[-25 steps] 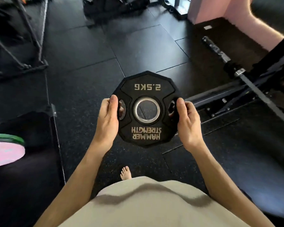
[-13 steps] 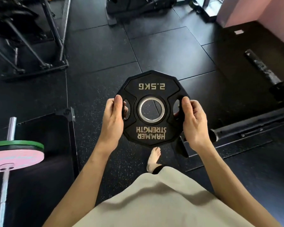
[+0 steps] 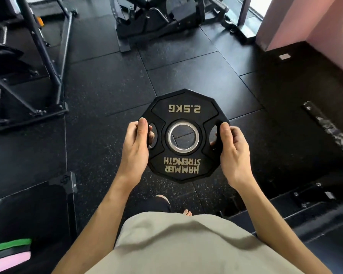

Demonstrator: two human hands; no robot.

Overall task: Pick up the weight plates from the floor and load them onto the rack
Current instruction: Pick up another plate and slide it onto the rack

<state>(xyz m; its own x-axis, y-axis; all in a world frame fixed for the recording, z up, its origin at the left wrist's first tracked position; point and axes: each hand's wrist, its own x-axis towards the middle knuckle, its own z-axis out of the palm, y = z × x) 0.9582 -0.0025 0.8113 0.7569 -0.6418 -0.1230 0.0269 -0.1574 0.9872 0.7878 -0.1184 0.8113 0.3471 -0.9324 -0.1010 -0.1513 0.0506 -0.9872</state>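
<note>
I hold a black 2.5 kg weight plate (image 3: 183, 171) flat in front of me at waist height, its lettering upside down to me and a steel ring at its centre hole. My left hand (image 3: 136, 149) grips the plate's left edge, thumb on top and fingers through the left handle slot. On the opposite side my right hand (image 3: 233, 153) grips the right edge the same way, fingertips showing in the right slot. A black steel rack frame (image 3: 48, 62) stands at the upper left.
Black rubber floor tiles (image 3: 107, 86) lie ahead. A bench machine base (image 3: 156, 18) stands at the top centre. A pink wall (image 3: 309, 22) is at the upper right, a barbell sleeve (image 3: 329, 129) on the right. Green and pink plates (image 3: 10, 254) sit at the lower left.
The view has swung left and forward: the barbell and frame on the right slid out toward the edge, the rack and bench came closer. Both hands keep the same grip on the plate.
</note>
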